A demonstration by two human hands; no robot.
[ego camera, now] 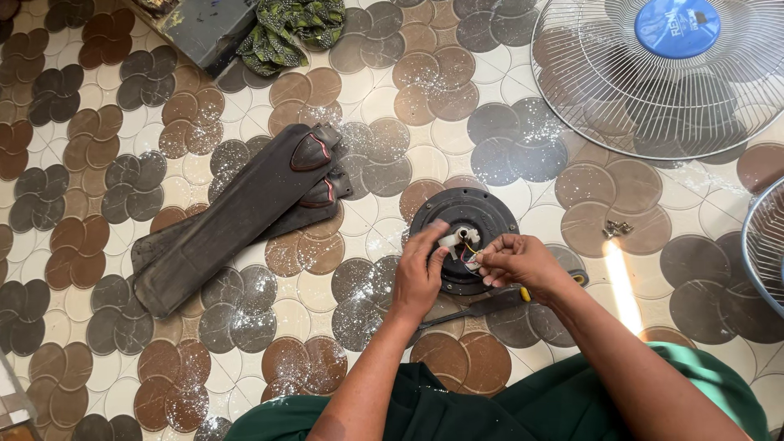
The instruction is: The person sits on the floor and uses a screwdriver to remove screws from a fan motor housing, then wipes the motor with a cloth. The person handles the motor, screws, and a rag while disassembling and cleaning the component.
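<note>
Green cloth (457, 412) covers our lap on the tiled floor (82, 343) while our left hand (420, 273) pinches a white connector (451, 241) and our right hand (514, 261) grips its wires (467, 249), steadying both over the black motor housing (482, 214) beside dark fan blades (237, 216).

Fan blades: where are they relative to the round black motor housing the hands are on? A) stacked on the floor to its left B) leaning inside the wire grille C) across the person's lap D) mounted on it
A: the dark fan blades lie stacked on the tiled floor, left of the round black motor housing and apart from it, where the left hand and right hand work on the wires.
</note>
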